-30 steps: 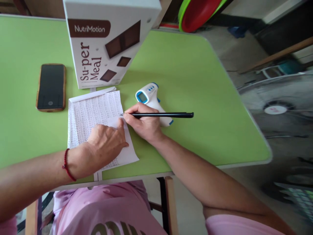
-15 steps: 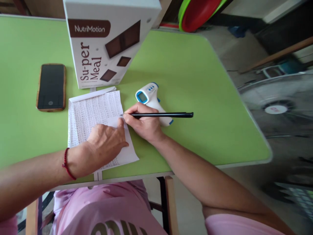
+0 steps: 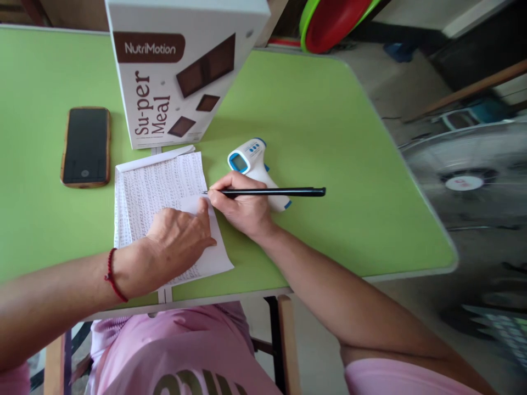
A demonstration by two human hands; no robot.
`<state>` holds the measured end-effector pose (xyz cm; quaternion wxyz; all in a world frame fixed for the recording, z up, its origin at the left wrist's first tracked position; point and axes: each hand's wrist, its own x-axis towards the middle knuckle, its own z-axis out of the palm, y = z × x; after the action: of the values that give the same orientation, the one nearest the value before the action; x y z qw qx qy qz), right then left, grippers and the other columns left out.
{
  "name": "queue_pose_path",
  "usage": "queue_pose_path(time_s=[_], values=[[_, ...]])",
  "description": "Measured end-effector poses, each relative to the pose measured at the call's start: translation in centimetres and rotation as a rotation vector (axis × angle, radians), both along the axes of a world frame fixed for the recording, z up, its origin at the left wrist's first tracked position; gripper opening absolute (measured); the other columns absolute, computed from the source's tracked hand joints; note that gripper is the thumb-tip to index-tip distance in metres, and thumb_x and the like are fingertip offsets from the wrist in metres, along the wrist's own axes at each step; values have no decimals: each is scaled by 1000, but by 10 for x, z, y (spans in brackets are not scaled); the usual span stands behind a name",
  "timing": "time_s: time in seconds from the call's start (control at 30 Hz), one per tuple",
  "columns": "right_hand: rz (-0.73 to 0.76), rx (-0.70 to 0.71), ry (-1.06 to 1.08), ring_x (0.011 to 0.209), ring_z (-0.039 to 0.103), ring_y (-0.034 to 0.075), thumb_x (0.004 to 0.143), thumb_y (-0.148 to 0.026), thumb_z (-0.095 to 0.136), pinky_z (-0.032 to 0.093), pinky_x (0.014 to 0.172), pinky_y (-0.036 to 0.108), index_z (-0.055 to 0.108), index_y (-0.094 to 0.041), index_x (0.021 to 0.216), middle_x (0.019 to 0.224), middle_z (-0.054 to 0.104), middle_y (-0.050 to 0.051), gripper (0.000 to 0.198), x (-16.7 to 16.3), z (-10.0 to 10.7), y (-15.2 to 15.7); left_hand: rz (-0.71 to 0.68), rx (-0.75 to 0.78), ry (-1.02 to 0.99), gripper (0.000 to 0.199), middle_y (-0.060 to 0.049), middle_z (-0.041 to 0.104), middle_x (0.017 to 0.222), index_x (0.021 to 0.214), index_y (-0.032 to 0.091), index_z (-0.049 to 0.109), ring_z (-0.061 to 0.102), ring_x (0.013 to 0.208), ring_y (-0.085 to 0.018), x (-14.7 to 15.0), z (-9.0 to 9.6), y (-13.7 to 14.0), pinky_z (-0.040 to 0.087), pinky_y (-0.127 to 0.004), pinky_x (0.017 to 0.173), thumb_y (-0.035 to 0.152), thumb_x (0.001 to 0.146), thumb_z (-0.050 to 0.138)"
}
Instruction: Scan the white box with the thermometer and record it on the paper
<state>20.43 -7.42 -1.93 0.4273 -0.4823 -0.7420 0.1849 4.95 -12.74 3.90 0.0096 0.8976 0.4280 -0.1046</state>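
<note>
A notepad (image 3: 164, 186) with rows of small handwriting lies in front of me, its used sheets folded over at the top. My left hand (image 3: 179, 238) rests on the page, index finger and thumb stretched out, the other fingers curled underneath. In my right hand (image 3: 242, 206) a black pen (image 3: 280, 192) is pinched near its tip. The pen tip meets the paper's right edge, just above my left index finger. Right behind my right hand lies a white and blue infrared thermometer (image 3: 253, 159), its handle partly hidden by the hand.
A tall white box (image 3: 152, 120) printed with "NutriMotion" stands behind the notepad. To the left lies a phone (image 3: 86, 145) in a brown case. The green table (image 3: 329, 137) has a rounded right corner; beyond it stands a fan (image 3: 465, 181). Red and green basins (image 3: 333, 24) are at the back.
Both hands and the pen are almost where they were; the pen has shifted only very slightly.
</note>
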Motion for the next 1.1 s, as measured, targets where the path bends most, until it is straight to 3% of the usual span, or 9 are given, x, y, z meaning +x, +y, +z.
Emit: queue_pose_path(time_s=[0.8,1.1], values=[[-22,36,0,47,48,10,74,-21,59,39,47,24,51,-22,62,52,56,-6,14,0,-1,1,39,1,-52,46,-10,68,70,130,6,55,62,60,-17,-1,0,-1,31,-29,50,38,96,48],[-31,9,2,46,48,10,73,-20,57,40,47,24,50,-23,61,51,56,-6,14,0,0,0,22,-31,5,49,-9,66,66,132,5,53,61,58,-18,-1,2,1,26,-31,47,38,97,44]])
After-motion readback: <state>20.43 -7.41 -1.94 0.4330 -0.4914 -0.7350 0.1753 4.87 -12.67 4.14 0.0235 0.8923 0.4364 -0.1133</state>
